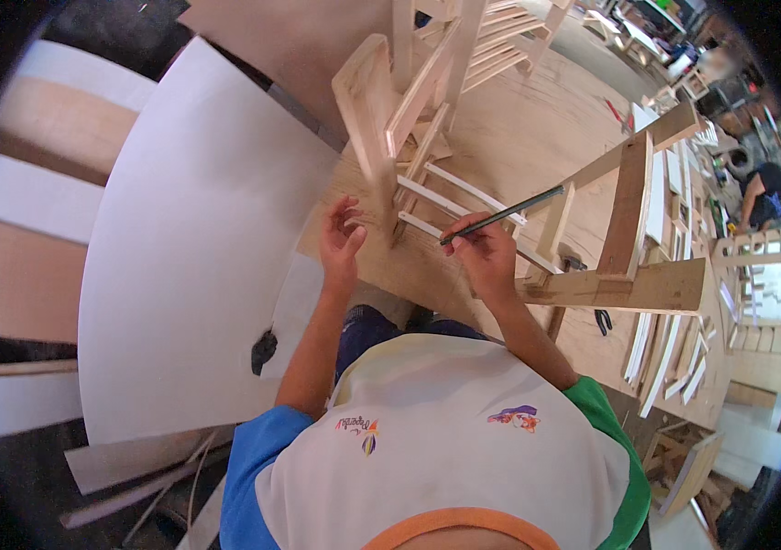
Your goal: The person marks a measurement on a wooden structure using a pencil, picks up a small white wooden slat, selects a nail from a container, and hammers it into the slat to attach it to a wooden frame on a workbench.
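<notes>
My right hand (486, 257) is closed around a slim dark rod (523, 203), which slants up to the right; its exact kind is not clear. Around and beyond that hand stands a pale wooden frame with thin white slats (464, 191), resting on a plywood-topped table (564, 101). Empty, with its fingers loosely bent and apart, my left hand (344, 240) hovers near the table's left edge, below a curved wooden upright (365, 101). To the right of my right hand, a brown board (628, 211) joins a thick wooden rail (647, 286).
A large white panel (198, 229) fills the left side. Black-handled pliers (603, 321) and a red-handled tool (614, 111) lie on the table. Loose wood strips (660, 353) are stacked at right. Another person (766, 194) bends over farther off at right.
</notes>
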Demonstrator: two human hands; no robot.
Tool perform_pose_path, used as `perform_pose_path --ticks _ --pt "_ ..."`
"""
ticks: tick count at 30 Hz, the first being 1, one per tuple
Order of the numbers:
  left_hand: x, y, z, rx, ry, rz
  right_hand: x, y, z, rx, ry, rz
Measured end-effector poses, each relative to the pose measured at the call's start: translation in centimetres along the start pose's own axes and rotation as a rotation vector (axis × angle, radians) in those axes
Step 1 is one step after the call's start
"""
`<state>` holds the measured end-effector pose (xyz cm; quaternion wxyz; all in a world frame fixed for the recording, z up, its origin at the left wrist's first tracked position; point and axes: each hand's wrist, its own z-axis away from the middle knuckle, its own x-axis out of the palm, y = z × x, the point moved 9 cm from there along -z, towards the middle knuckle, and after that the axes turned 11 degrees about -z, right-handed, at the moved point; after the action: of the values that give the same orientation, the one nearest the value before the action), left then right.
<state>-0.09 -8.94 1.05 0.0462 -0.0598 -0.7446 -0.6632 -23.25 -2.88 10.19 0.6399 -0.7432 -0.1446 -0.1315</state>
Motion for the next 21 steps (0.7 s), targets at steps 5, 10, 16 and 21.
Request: perform_pose_path --ticks 5,10,16,21 --pt "2.6 -0.1 -4.3 0.083 -0.23 0.052 -1.0 -1.3 -1.6 -0.135 0.167 0.146" --pt "4.0 0.1 -6.5 0.086 -0.444 -0.019 0.2 -1.7 -3.6 -0.243 0.217 0.29" --pt "5.0 2.5 -8.2 0.241 -0.599 -0.154 1.8 -1.8 -5.1 -0.233 0.337 0.382" --pt "5.8 3.3 -8.6 0.304 -0.725 -0.208 2.7 -1.2 -5.7 -0.204 0.378 0.451"
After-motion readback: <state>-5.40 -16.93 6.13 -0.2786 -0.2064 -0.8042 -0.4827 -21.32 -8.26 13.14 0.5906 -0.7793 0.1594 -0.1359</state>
